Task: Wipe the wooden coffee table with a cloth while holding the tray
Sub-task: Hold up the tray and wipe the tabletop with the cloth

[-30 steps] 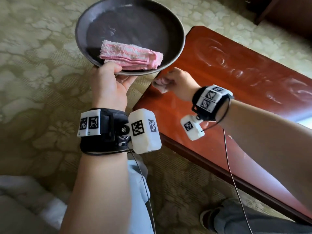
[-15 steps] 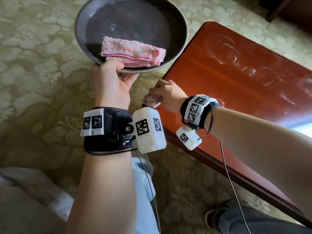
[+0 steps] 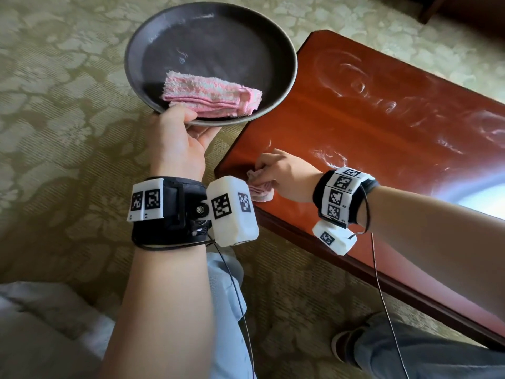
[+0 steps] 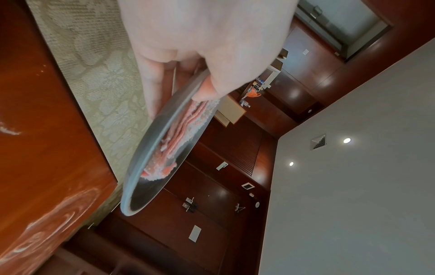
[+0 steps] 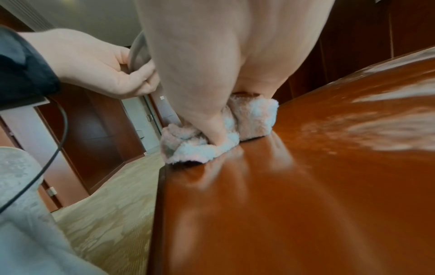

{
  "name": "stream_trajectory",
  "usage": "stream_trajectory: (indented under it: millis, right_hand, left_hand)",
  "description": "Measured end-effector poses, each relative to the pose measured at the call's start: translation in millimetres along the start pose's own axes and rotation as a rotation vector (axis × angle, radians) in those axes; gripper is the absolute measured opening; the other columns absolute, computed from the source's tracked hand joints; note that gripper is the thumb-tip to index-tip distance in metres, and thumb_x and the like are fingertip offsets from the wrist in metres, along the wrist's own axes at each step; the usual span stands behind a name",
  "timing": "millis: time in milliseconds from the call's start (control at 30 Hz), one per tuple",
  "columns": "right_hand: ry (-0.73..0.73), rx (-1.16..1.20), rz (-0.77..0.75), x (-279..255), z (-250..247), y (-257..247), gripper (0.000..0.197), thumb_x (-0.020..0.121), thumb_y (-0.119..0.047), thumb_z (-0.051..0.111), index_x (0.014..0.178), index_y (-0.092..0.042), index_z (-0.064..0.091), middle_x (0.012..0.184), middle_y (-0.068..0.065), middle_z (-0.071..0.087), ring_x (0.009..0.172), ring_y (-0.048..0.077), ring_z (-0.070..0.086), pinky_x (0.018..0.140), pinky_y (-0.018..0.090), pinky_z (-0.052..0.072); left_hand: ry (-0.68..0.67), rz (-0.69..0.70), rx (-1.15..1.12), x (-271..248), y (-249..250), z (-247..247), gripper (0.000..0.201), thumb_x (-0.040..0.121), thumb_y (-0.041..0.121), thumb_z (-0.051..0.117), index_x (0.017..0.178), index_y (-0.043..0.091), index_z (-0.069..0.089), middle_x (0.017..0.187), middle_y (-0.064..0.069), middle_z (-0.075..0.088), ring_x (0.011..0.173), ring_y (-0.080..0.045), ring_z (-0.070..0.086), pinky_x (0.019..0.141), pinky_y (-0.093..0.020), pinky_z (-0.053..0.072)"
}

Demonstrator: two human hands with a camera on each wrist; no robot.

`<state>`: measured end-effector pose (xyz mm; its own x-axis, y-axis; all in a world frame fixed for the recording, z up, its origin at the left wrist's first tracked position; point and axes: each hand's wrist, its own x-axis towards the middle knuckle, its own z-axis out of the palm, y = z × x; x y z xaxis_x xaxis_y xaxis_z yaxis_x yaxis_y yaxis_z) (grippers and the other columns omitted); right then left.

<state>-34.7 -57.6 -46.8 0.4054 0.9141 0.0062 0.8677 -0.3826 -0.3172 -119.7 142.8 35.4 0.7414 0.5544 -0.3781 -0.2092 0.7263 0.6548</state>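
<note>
Head view: nearest, the left hand [image 3: 177,143] grips the near rim of a round dark tray [image 3: 142,36], thumb over the edge and fingers beneath, holding it above the patterned carpet [image 3: 54,119] just beside the counter's corner. Beyond, the right hand [image 3: 284,176] has its fingers closed on a bunched pink cloth [image 3: 259,191], pressing it to the glossy red-brown wooden counter [image 3: 369,165] near that corner. On the tray lies a folded pink towel [image 3: 213,97]; farther along the counter, whitish smears [image 3: 352,77] mark the surface.
</note>
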Motion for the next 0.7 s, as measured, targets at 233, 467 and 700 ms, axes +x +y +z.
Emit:
stream_trajectory:
  millis: [233, 467, 700]
  right_hand:
    - [0.001, -0.009, 0.196, -73, -25, 28, 0.025, 0.088, -0.01, 0.065, 0.101, -0.027, 0.079, 0.101, 0.0, 0.063, 0.096, 0.024, 0.058, 0.078, 0.037, 0.054]
    - [-0.072, -0.12, 0.222, -88, -51, 38, 0.032, 0.086, -0.005, 0.063, 0.102, -0.029, 0.077, 0.103, -0.003, 0.064, 0.097, 0.024, 0.056, 0.073, 0.042, 0.054]
    - [0.009, -0.138, -0.113, 9, -56, 9, 0.022, 0.088, -0.022, 0.059, 0.097, -0.034, 0.075, 0.105, -0.006, 0.065, 0.095, 0.025, 0.053, 0.073, 0.044, 0.047]
  left_hand:
    - [-0.008, -0.018, -0.02, -4, -12, 13, 0.04, 0.085, -0.008, 0.044, 0.123, -0.011, 0.056, 0.113, -0.029, 0.067, 0.094, -0.036, 0.073, 0.079, -0.044, 0.061]
    - [-0.051, -0.05, 0.003, -6, -18, 16, 0.039, 0.088, -0.005, 0.043, 0.125, -0.012, 0.055, 0.116, -0.03, 0.066, 0.096, -0.033, 0.073, 0.078, -0.039, 0.061]
    - [-0.016, 0.003, -0.013, 12, -6, 1, 0.042, 0.087, -0.005, 0.043, 0.128, -0.011, 0.053, 0.118, -0.029, 0.065, 0.096, -0.033, 0.073, 0.08, -0.042, 0.06]
